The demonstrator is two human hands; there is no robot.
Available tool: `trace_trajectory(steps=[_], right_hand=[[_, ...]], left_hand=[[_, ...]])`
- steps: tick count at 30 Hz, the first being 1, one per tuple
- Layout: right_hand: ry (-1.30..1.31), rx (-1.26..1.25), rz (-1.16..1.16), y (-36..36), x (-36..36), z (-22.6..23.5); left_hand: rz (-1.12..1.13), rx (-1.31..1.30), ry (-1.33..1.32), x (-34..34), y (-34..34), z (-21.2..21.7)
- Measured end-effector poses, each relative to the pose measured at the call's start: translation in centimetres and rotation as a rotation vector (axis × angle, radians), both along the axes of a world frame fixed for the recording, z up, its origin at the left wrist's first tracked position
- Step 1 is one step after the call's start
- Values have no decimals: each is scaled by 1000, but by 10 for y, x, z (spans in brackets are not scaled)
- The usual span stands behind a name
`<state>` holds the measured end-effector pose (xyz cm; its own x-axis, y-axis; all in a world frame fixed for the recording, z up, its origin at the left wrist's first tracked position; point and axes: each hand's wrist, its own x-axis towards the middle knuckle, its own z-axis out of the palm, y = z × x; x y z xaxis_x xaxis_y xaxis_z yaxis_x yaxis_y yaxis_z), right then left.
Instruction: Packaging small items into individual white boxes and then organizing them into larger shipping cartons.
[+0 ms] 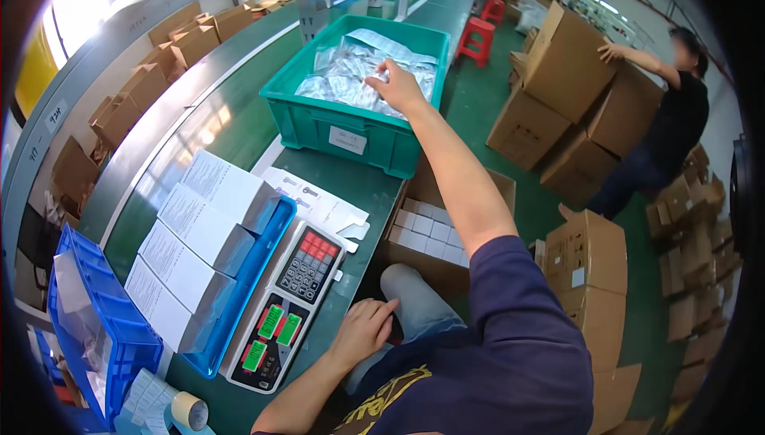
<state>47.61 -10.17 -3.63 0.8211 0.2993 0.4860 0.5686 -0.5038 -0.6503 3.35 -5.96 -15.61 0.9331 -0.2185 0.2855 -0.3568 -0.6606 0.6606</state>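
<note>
- Right hand (pixel 396 84) stretched out over the green crate (pixel 351 128), fingers curled down onto the silvery plastic packets (pixel 351 76) piled inside; touching them, but cannot tell whether a packet is actually pinched.
- Green crate sits on the green work table (pixel 239 128), at its far end from the person, with a white label on its near wall.
- Left hand (pixel 362 331) rests at the table's near edge, fingers loosely spread, holding nothing, just beside the weighing scale (pixel 287 307).
- Scale has a keypad of red and dark keys and green display windows; a blue tray (pixel 247 291) lies on its platform.
- Four white boxes (pixel 199 244) lie in a row on the blue tray, touching one another.
- Flat white cardboard sheets (pixel 319 204) lie between scale and crate.
- Open brown carton (pixel 434 236) of small white boxes stands on the floor beside the table, under the outstretched arm.
- Blue bin (pixel 96 315) at the left; roll of tape (pixel 190 409) near it.
- Another person (pixel 669 116) at right, hands on stacked brown cartons (pixel 558 76).
</note>
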Motion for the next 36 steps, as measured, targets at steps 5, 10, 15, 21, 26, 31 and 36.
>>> trace_trajectory(steps=[5,10,15,21,26,31,36], right_hand=[[-72,-93,34,-2,21,-18],[9,-77,6,9,5,-15],[21,-107,3,9,11,-13],[42,-212,24,-3,20,-13],[45,-61,-66,12,13,-8],[154,-389,58,39,24,-36],[143,-438,-33,17,-15,-9]], left_hand=[[64,-86,-32,2,-8,10],[133,-70,126,1,-11,8],[158,-100,11,3,-9,6],[163,-98,-230,8,0,12],[122,-91,-188,9,0,9],[140,40,-165,2,-2,11],[154,154,-161,2,-7,7]])
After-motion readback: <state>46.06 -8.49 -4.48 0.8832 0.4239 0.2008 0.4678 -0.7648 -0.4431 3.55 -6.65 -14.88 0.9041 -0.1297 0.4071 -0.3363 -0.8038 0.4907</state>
